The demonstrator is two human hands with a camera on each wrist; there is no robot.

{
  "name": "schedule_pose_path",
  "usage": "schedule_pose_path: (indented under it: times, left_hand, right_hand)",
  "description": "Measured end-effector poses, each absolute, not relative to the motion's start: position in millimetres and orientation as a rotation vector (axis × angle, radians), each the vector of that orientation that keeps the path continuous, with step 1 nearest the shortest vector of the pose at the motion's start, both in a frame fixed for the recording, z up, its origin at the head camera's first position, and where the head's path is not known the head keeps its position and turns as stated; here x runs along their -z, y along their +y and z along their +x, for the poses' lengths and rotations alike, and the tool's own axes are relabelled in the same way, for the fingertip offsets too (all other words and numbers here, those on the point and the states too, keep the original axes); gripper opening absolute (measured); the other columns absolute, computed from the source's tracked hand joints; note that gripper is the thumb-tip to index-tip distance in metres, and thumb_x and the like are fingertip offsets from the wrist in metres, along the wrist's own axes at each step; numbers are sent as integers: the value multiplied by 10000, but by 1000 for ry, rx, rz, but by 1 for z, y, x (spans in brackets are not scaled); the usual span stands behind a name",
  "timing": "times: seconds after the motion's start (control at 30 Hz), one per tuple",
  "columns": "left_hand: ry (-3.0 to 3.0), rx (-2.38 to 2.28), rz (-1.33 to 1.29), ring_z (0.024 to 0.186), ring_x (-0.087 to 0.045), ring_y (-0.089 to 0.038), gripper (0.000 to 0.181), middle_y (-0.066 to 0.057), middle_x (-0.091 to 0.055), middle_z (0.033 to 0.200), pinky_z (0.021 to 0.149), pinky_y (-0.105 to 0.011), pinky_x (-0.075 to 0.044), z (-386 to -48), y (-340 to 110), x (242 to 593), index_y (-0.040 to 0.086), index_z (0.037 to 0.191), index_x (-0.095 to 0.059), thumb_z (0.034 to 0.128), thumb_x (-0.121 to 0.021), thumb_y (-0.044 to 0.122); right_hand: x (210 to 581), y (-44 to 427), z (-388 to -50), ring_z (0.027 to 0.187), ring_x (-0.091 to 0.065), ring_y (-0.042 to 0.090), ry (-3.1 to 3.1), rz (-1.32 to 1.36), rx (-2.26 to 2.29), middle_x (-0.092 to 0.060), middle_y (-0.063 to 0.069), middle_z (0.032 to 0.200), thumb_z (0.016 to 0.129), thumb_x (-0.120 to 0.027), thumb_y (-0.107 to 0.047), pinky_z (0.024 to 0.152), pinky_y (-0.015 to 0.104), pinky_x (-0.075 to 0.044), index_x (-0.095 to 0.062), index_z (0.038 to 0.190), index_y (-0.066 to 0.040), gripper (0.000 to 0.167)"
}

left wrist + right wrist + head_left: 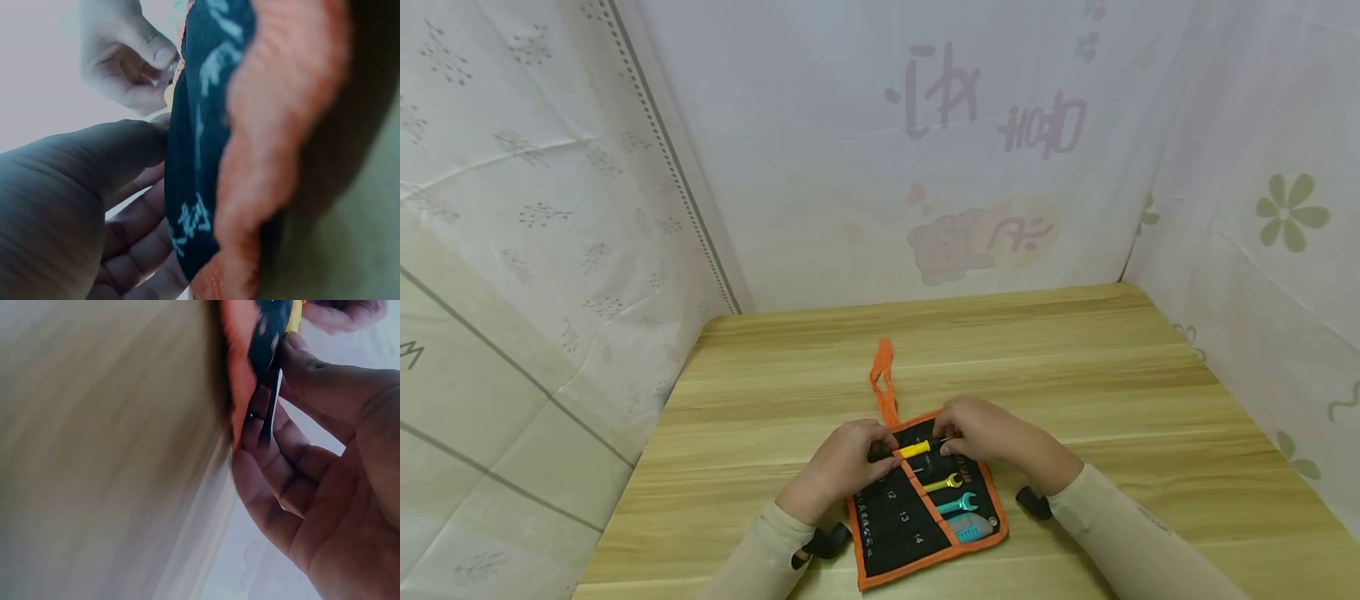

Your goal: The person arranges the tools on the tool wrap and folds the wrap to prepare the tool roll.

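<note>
A black tool pouch with orange trim lies open on the table. My left hand pinches the orange edge of its pocket near the upper end. A screwdriver with a yellow handle sits partly in that pocket, its dark shaft pointing right. My right hand holds the screwdriver near where handle and shaft meet; in the right wrist view the thin black shaft runs between thumb and fingers. Below it, a yellow wrench, a teal wrench and a grey-and-teal utility knife poke from the pocket.
An orange strap stretches from the pouch's top toward the back of the wooden table. Dark wrist cameras are strapped at both wrists. Patterned curtains stand behind and at both sides.
</note>
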State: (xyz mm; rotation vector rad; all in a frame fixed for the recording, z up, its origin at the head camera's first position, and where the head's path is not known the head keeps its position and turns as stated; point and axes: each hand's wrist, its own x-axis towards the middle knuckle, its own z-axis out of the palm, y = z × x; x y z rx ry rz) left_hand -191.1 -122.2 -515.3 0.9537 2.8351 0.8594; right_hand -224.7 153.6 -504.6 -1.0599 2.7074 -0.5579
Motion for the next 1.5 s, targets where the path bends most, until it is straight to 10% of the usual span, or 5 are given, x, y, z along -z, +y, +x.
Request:
schedule_pose_path:
  times: [0.4,1.5]
  left_hand:
    - [2840,-833,975,933,-667,-58,126,96,-732,1017,866,-341,-570,-188,-126,510,190,1060,-793,948,-818,243]
    - [2884,-849,957,780,-579,10,116,139,-611,875,713,-241,-532,-189,-128,523,180,998,-797,925,-843,259]
  right_hand:
    - [506,183,-217,804,-575,45,2777,-1063,536,-611,-114,916,948,-797,-125,735,297,-538,-813,978,-206,88]
    - [503,179,-218,813,-629,45,2800,-1137,511,-665,-117,888,941,-799,-88,718,254,-559,-824,933,-192,107]
